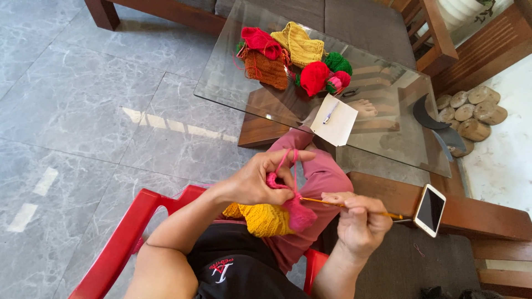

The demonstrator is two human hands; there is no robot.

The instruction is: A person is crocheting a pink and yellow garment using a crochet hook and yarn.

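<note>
Left hand (260,180): closed on the pink crochet piece (296,210), pink yarn strand (287,160) looped over a raised finger
Right hand (360,221): fingers pinched on a thin orange crochet hook (327,202), its tip in the pink piece at 9 o'clock of the hand
Yellow knit (265,220): on the lap, just under the pink piece
Glass table (221,83): at 12 o'clock, bearing a yarn pile (296,58) and a white paper (334,119) with a pen
Phone (430,210): at 3 o'clock of the right hand, on a wooden ledge
Red chair (119,241): at 7 o'clock
</note>
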